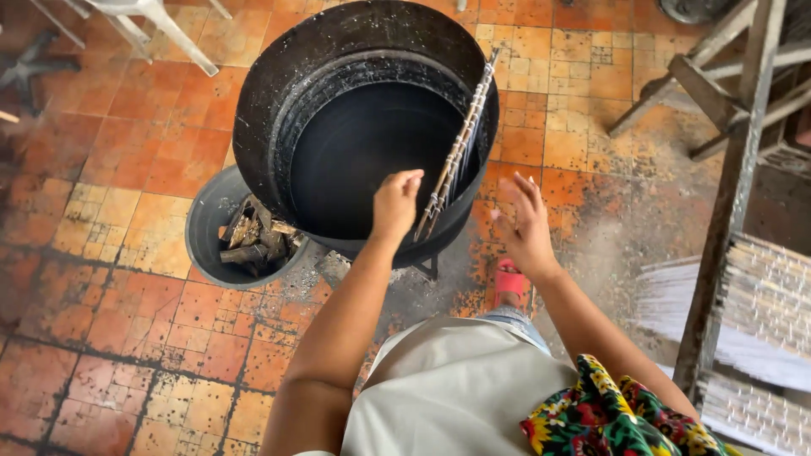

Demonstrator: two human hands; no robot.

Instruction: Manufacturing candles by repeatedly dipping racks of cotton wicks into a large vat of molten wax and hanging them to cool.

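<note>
Sticks (456, 156), thin, light and probably brittle, lean on the black pan's (279, 93) right rim; left hand (395, 205) fingers curl loosely, right hand (525, 226) fingers spread; grasp the near ends.

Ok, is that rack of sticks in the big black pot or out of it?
Partly in. The rack of sticks stands tilted inside the black pot, its lower end down in the dark liquid and its top leaning on the rim, beside the left hand.

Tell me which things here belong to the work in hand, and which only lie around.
In the work: left hand, right hand, rack of thin sticks, big black vat.

Lying around: grey bucket of wood pieces, wooden frame, stacked stick bundles.
</note>
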